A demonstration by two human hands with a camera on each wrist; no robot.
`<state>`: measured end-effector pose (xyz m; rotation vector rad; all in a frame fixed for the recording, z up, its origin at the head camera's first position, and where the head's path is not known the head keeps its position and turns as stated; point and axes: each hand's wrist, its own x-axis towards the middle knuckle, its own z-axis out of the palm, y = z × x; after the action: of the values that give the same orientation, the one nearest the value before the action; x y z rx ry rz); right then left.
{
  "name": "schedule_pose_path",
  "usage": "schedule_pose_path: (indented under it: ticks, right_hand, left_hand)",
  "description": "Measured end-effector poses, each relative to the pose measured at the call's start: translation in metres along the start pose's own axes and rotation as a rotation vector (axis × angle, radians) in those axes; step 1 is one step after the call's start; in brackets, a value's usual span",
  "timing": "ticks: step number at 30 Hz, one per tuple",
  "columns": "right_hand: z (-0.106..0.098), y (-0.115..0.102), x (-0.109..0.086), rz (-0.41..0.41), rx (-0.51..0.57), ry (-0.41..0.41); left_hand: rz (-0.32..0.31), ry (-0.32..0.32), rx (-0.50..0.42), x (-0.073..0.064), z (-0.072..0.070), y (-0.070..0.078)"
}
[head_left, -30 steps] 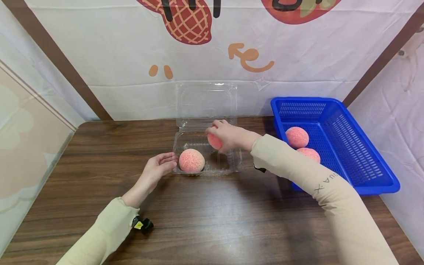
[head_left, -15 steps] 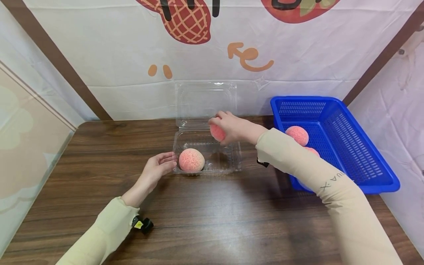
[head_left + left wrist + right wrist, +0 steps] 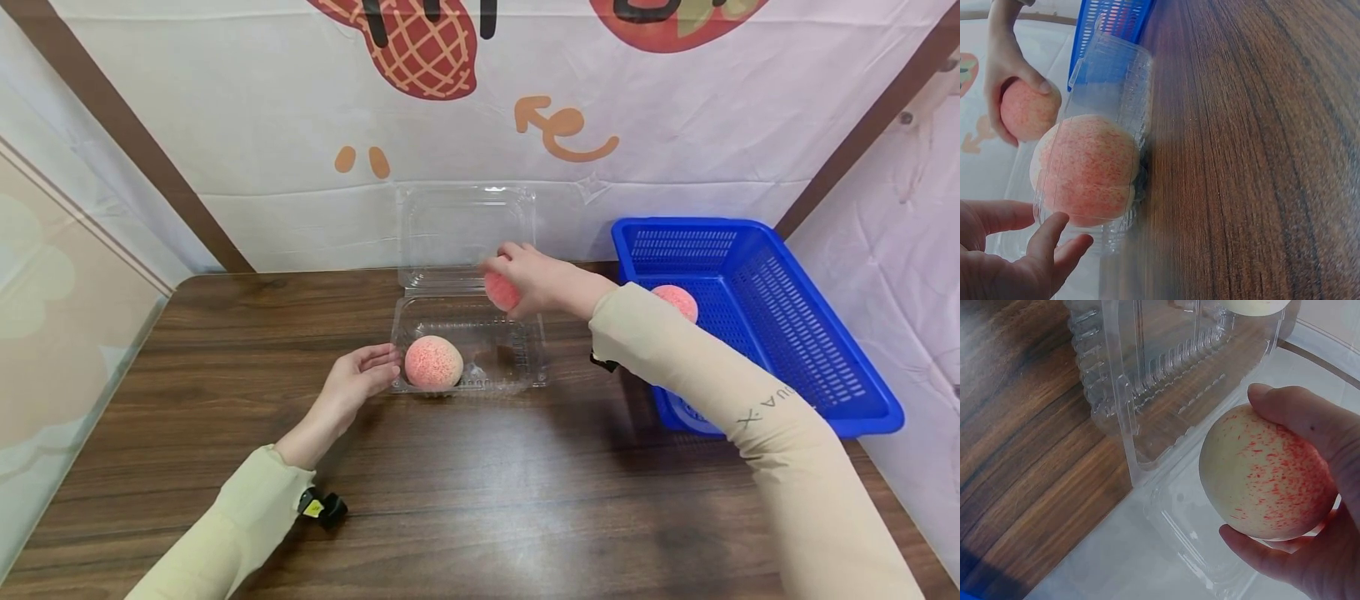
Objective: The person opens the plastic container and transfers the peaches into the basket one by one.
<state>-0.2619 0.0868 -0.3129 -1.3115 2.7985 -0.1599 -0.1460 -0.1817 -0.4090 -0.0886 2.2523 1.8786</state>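
Note:
A clear plastic clamshell box stands on the table with its lid raised against the wall cloth. One peach, pink-speckled and pale on one side, sits in the box's left part. My left hand rests at the box's left end, fingers loosely extended; in the left wrist view its fingertips are right at the plastic wall. Above the box's far right part, my right hand holds a second peach, thumb on one side and fingers curled round the other.
At the right stands a blue perforated basket holding another peach, with my right sleeve crossing over its near left side. A printed white cloth hangs behind the brown wooden table.
My right hand, gripping its peach, has moved up and to the right, toward the raised lid. The sleeve now hides the basket's nearer peach. My left hand has stayed in place.

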Motion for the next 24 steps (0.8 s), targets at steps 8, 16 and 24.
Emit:
schedule_pose_path:
  ticks: [8,16,24]
  right_hand:
    - [-0.005,0.005,-0.005,0.038,0.016,-0.012]
    - [-0.009,0.009,-0.012,0.065,0.031,-0.015]
    - [-0.013,0.013,-0.019,0.066,0.019,0.012]
  left_hand:
    - [0.004,-0.003,0.000,0.000,0.000,0.000]
    - [0.002,-0.004,-0.004,0.000,0.000,0.000]
    - [0.004,-0.005,-0.006,-0.001,0.000,0.000]
